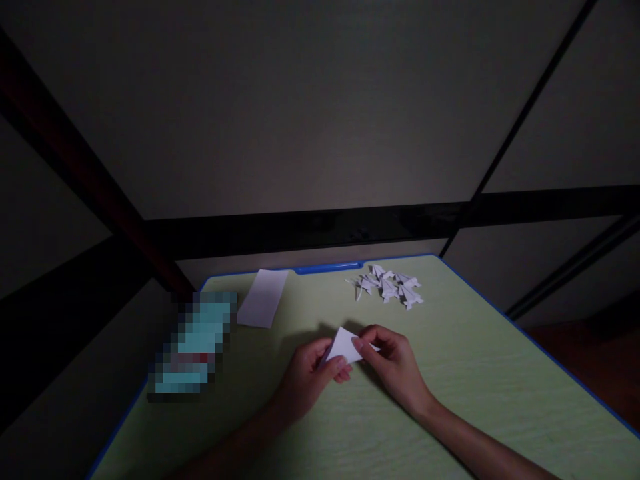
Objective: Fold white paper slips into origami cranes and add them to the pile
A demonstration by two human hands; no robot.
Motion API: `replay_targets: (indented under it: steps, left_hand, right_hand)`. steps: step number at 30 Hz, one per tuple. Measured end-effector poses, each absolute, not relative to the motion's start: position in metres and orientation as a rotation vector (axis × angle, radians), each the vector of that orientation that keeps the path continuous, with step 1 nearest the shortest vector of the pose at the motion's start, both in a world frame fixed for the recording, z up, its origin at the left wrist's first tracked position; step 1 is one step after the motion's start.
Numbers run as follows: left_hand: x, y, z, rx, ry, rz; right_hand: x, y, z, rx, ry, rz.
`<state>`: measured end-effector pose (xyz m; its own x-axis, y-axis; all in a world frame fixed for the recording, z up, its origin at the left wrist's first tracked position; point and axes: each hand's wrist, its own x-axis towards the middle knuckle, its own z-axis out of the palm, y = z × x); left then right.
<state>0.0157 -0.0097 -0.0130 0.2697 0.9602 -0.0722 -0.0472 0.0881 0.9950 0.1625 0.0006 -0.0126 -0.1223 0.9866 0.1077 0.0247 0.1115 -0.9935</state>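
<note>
Between my two hands is a small piece of folded white paper point(344, 345), held up over the table with a pointed corner at the top. My left hand point(311, 368) grips its lower left side, thumb on the front face. At the right corner my right hand point(389, 353) pinches the paper between thumb and curled fingers. The fingers behind the paper are partly hidden. Beyond my right hand lies a cluster of several small folded paper figures point(389, 288), with thin white strips at its left end.
A green table point(480, 373) with a blue rim carries everything. White paper sheets point(263, 298) lie at the back left, beside a blurred-out turquoise object point(200, 337). A blue handle-like bar point(329, 268) sits on the far edge, close to a panelled wall point(300, 120).
</note>
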Motion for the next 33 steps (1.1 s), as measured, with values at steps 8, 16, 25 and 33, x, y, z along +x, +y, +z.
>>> replay_targets:
  steps: [8, 16, 25, 33]
  left_hand:
    - [0.0148, -0.0093, -0.0165, 1.236, 1.017, 0.978]
    - [0.0154, -0.0097, -0.0136, 1.257, 1.034, 0.945]
    - [0.0095, -0.0029, -0.0087, 1.051, 1.168, 1.140]
    - [0.0093, -0.0039, -0.0095, 0.944, 1.115, 1.143]
  right_hand:
    - [0.1632, 0.0015, -0.0120, -1.104, -1.360, 1.239]
    - [0.1622, 0.0038, -0.0080, -1.041, -1.351, 1.328]
    - [0.1652, 0.0082, -0.0141, -1.018, -1.228, 1.312]
    - [0.1665, 0.0076, -0.0175, -1.021, -1.246, 1.275]
